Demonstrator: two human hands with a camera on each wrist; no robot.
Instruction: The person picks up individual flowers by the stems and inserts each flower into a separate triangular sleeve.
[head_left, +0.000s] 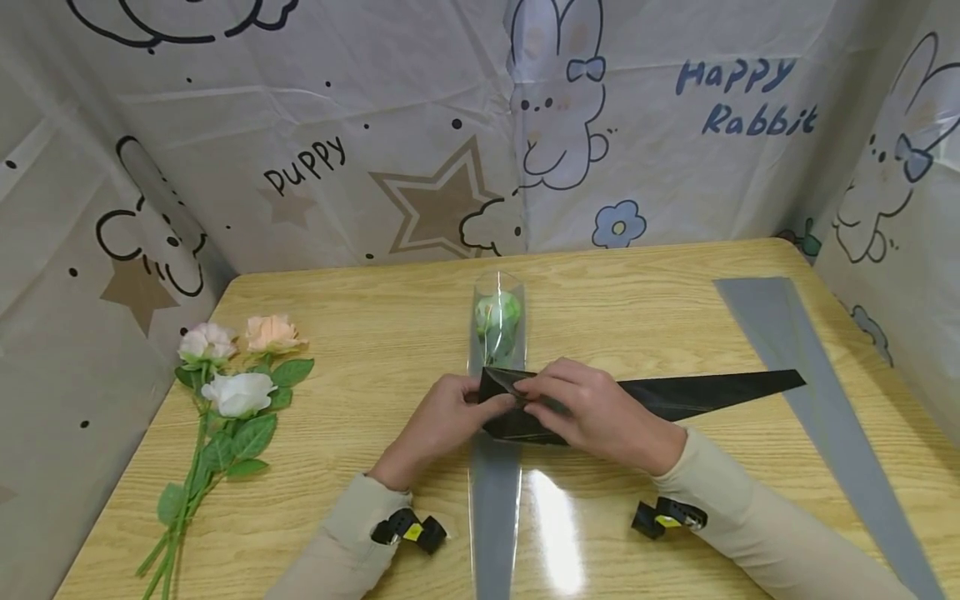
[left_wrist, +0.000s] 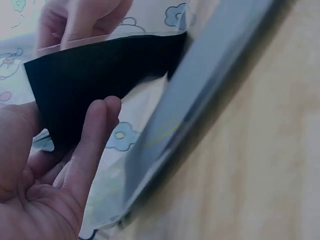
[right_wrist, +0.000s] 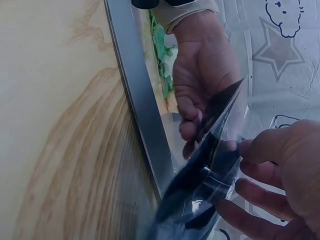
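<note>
Both hands are at the wide mouth of a long tapered black flower sleeve (head_left: 712,393) with a clear film front. My left hand (head_left: 441,427) holds the black side between thumb and fingers. In the right wrist view, my right hand (right_wrist: 287,175) pinches the clear film with thumb and fingertips, and the mouth gapes between the hands. Beneath the black sleeve lies a grey sleeve (head_left: 495,508) with a clear front. It contains a pale green-white artificial rose (head_left: 497,315), whose stem is hidden under the black sleeve and hands.
Three artificial roses, a white one (head_left: 238,394), a peach one (head_left: 273,332) and a pale pink one (head_left: 207,342), lie with leafy stems at the left. Another grey sleeve (head_left: 832,417) lies along the right side of the wooden table (head_left: 375,308). Printed cloth walls (head_left: 420,100) surround the table.
</note>
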